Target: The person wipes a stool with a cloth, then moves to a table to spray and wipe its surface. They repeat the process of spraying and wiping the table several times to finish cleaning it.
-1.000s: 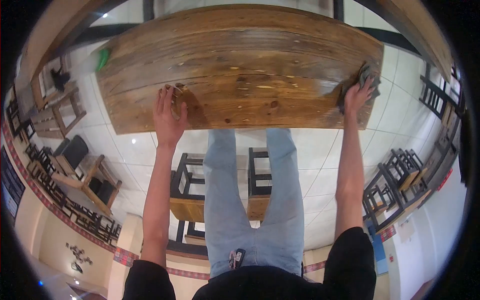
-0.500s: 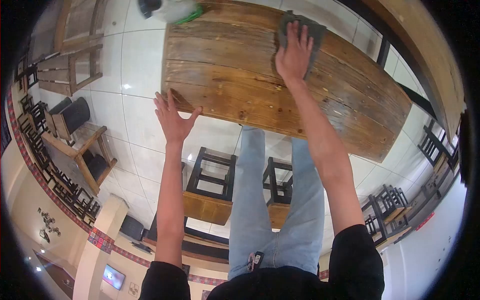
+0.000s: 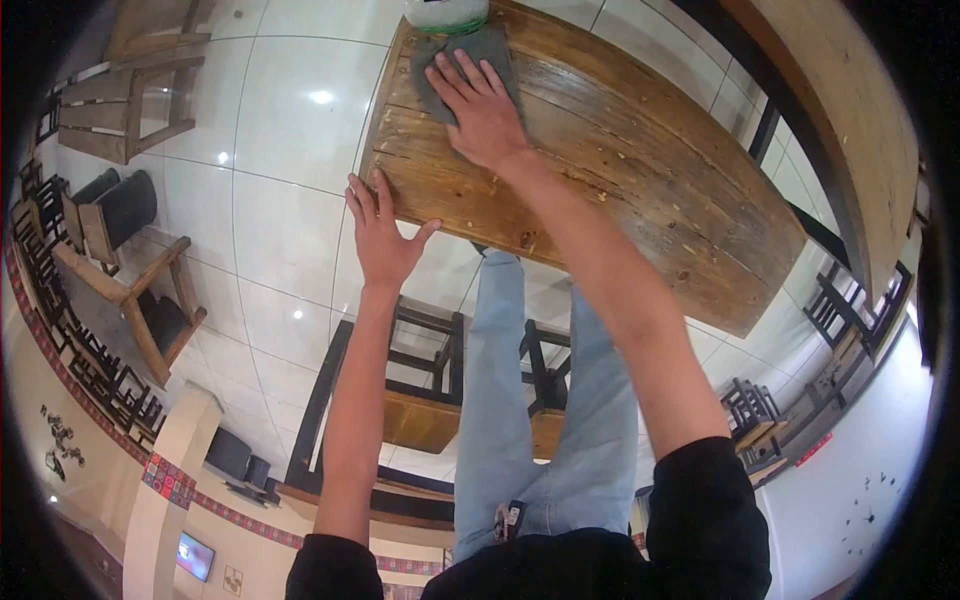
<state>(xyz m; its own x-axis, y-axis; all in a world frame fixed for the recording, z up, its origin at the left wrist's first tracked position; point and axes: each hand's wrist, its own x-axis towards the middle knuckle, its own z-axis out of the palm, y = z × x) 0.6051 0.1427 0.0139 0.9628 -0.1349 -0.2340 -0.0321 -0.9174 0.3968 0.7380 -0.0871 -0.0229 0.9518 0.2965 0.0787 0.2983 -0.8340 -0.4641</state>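
Note:
The wooden table (image 3: pixel 590 150), made of brown planks with a worn shine, fills the upper middle of the view. On its far left part lies a dark grey cloth (image 3: pixel 425 90). My right hand (image 3: pixel 485 115) presses flat on the cloth, its fingers stretched out and a little apart. At the table's near left corner is my left hand (image 3: pixel 385 235), open with fingers spread. Its fingertips are at the table edge and it holds nothing. Just beyond the cloth, a whitish, see-through item with a green rim (image 3: pixel 445 14) is cut off by the top of the view.
Black-framed stools with wooden seats (image 3: pixel 420 420) stand under the near side of the table. Wooden chairs (image 3: pixel 130 110) are at the left on white floor tiles (image 3: pixel 290 130). Another wooden tabletop (image 3: pixel 840 110) rises at the right. A pillar (image 3: pixel 185 425) stands lower left.
My right hand has slid the cloth leftward across the table, close to the green-rimmed item. My left hand stays at the near left corner. The whole view has shifted somewhat.

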